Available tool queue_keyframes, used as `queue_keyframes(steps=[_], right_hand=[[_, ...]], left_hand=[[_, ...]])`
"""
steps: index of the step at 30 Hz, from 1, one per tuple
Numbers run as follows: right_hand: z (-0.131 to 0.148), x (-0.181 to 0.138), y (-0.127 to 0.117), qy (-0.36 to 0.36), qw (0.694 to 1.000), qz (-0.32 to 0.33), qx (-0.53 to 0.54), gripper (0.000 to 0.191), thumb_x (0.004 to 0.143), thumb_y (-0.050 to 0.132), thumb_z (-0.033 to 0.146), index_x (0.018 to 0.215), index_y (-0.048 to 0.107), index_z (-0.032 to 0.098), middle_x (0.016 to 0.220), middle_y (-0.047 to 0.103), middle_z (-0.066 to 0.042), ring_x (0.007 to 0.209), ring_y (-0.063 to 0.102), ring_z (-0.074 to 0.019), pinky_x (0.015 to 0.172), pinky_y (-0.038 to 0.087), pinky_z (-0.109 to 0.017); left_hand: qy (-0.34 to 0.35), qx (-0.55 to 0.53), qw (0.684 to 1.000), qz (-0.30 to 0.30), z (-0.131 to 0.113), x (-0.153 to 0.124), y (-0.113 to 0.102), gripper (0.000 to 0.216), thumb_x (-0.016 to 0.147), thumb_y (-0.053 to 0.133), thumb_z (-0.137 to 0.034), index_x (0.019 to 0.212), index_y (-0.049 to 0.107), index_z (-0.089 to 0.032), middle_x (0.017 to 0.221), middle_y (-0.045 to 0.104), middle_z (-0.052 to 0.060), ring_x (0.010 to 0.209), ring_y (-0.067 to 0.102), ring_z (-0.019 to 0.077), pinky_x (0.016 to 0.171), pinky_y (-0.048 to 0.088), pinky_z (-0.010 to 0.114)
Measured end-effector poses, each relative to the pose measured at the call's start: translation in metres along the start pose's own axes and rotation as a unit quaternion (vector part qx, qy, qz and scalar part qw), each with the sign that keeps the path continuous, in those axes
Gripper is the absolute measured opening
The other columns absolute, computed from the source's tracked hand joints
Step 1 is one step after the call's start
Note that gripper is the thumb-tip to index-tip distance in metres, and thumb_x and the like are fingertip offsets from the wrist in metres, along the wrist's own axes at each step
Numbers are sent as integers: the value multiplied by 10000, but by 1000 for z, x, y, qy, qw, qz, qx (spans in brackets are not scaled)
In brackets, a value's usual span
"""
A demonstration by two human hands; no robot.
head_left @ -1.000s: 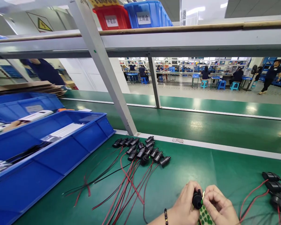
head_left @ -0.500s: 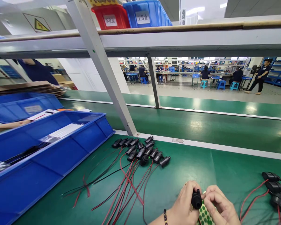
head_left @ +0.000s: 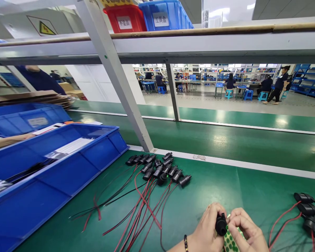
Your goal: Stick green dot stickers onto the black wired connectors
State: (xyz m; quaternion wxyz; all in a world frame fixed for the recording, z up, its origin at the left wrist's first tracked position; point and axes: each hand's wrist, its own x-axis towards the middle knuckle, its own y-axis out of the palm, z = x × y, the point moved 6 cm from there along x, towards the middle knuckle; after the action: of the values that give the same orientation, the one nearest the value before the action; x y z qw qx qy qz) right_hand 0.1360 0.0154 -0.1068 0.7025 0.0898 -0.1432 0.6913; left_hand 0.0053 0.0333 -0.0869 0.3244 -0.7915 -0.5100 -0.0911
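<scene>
Two hands pinching at one black connector

Green worktop (head_left: 225,182) carries a blue bin (head_left: 68,164) and a cluster of wired black connectors (head_left: 160,169). Low in view, the left hand (head_left: 206,229) is curled around a black connector (head_left: 221,224). The right hand (head_left: 245,231), fingertips pinched together, touches it over a green-dotted sticker sheet (head_left: 229,242).

An electronics assembly factory was shown; a green-matted workbench (head_left: 252,196) was set beside a long green conveyor belt (head_left: 225,140); batches of black connectors with red and black wires (head_left: 157,169) were laid out on it; blue parts bins (head_left: 68,164) were ranged at the left; labelled red and blue crates (head_left: 147,17) were kept on a metal shelf above; seated workers at rows of benches (head_left: 231,84) were seen across the hall.
</scene>
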Motion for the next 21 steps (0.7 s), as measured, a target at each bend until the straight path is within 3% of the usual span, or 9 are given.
queue_keyframes(steps=[21], right_hand=[[17,-6,6,-116,987,-90,-72,159,883,576,215,726,581,234,792,534,-12,738,588,-167,700,458,-241]], left_hand=[[-11,53,999,0,-3,0,0,342,697,492,-68,982,392,-228,916,541,54,818,533,215,742,450,352]])
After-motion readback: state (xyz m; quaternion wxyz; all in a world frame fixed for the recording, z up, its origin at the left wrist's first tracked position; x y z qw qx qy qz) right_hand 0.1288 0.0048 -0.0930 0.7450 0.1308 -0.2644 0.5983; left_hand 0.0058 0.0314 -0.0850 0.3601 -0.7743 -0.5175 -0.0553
